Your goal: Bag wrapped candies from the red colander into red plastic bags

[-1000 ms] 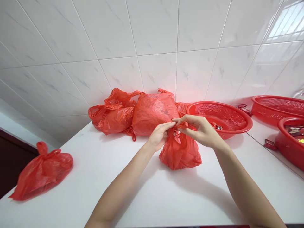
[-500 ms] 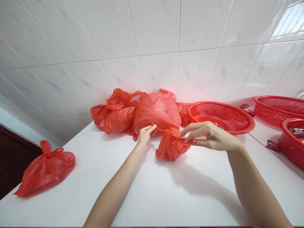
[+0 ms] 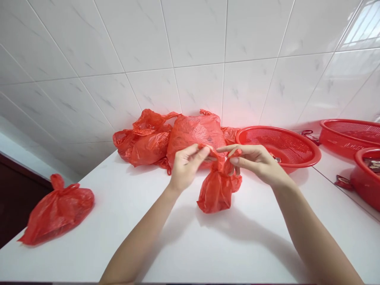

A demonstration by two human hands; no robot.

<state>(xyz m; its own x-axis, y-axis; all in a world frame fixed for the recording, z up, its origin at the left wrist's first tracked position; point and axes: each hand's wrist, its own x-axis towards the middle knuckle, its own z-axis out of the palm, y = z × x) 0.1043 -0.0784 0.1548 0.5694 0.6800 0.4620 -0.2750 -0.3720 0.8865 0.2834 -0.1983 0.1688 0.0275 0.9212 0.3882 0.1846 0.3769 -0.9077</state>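
Note:
A small red plastic bag (image 3: 216,192) hangs between my two hands, its body bunched below a twisted neck. My left hand (image 3: 186,164) pinches one handle end between thumb and fingers. On the other side, my right hand (image 3: 252,160) grips the opposite handle with thumb and fingertips. Both hands meet close to the bag's neck. What the bag holds cannot be made out through the plastic. Right behind it, a large full red plastic bag (image 3: 196,132) rests against the tiled wall.
More red bags (image 3: 148,146) lean at the back left. A tied red bag (image 3: 59,209) lies near the left table edge. A red colander (image 3: 313,152) stands at the back right, with another red basket (image 3: 341,138) and a red tub (image 3: 366,182) beyond. A small dark red packet (image 3: 343,182) lies beside the tub.
My hands have come closer together at the bag's neck. The left hand has moved right and the handles are drawn upward, with the bag's body hanging straighter below.

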